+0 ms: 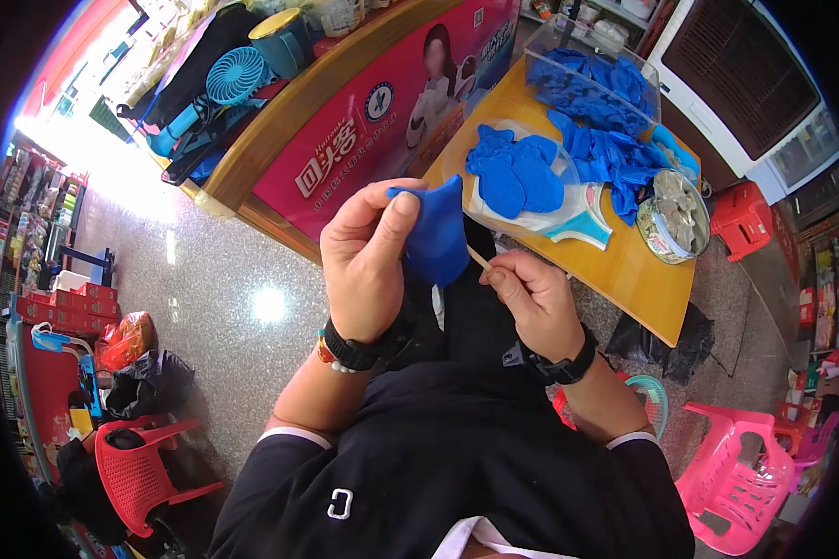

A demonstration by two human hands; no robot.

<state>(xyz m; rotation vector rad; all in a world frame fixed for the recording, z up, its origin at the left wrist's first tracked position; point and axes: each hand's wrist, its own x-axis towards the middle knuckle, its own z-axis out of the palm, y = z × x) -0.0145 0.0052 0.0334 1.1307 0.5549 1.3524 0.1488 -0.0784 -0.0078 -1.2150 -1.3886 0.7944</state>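
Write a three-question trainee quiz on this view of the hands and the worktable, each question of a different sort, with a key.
1. True or false: the left hand holds a blue fabric piece.
2. What does the right hand pinch?
A. a thin wooden stick
B. scissors
C. a brush
3. Fill in: finished blue pieces lie heaped in a clear bowl on the ______ table.

Key: 1 true. 2 A. 3 wooden; beside the bowl stands a round tin of pale pieces, and behind it a clear box of more blue ones.
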